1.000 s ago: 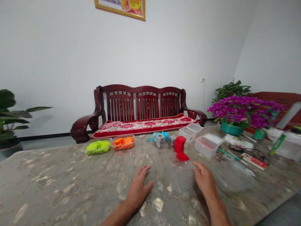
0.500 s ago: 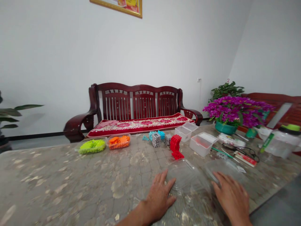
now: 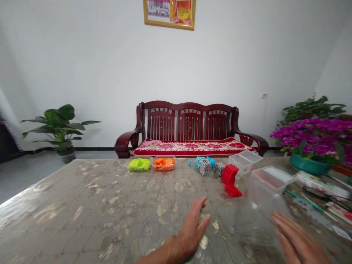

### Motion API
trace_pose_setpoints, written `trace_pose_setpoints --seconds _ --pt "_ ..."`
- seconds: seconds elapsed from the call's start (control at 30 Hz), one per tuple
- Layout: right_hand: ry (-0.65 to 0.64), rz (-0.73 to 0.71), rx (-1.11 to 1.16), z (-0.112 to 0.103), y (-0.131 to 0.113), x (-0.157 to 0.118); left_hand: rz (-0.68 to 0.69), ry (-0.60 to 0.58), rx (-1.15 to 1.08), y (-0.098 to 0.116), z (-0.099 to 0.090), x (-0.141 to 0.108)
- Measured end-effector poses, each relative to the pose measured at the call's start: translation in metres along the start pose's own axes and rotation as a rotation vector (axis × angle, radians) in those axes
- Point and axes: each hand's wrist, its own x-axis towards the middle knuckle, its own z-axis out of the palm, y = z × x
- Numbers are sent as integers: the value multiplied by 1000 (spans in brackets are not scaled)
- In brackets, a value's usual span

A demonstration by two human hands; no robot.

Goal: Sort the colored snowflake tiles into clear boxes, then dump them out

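Note:
My left hand (image 3: 193,228) hovers over the table with thumb and fingers apart, holding nothing. To its right are clear plastic lids or trays (image 3: 242,220), blurred and see-through, so their edges are hard to make out. My right hand (image 3: 298,238) is at the right side of this clear plastic, fingers stretched out and smeared by motion; whether it touches the plastic I cannot tell. Beyond the hands stand joined red toothed plastic pieces (image 3: 230,179), a grey block of such pieces (image 3: 204,167) and blue pieces (image 3: 211,161).
Clear tubs of lime-green pieces (image 3: 139,164) and orange pieces (image 3: 164,164) sit at the table's far edge. Two translucent boxes, one nearer (image 3: 265,183) and one farther (image 3: 239,164), have lids raised. Purple flowers in a teal pot (image 3: 310,162) and a green stick (image 3: 304,200) are right.
The view has swung left, so things appear farther right. My left hand has come away from the clear plastic and turned on its side. The clear plastic near my right hand appears moved and blurred.

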Motion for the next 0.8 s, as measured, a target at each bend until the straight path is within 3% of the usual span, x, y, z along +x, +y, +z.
trace_pose_setpoints --seconds 0.1,0.2,0.27,0.4,0.5,0.6,0.7,0.8 --pt "-199 -128 288 42 -76 16 -82 151 -348 -2 -34 3" --pt "-479 -144 645 85 -130 28 -225 261 -731 -6 -79 7" --pt "-588 -45 806 111 -148 36 -273 222 -853 -11 -110 4" --pt "-654 164 989 153 -152 56 -144 77 -797 -22 -154 -14" --pt "-674 222 998 180 -144 66 -116 14 -655 -28 -163 -22" --pt "-662 299 1004 200 -137 69 -88 -41 -505 -32 -158 -22" --pt "-609 354 1001 209 -134 68 -30 -81 -367 -36 -151 -20" --pt "-561 371 1016 211 -133 70 22 -43 -287 -40 -143 -17"
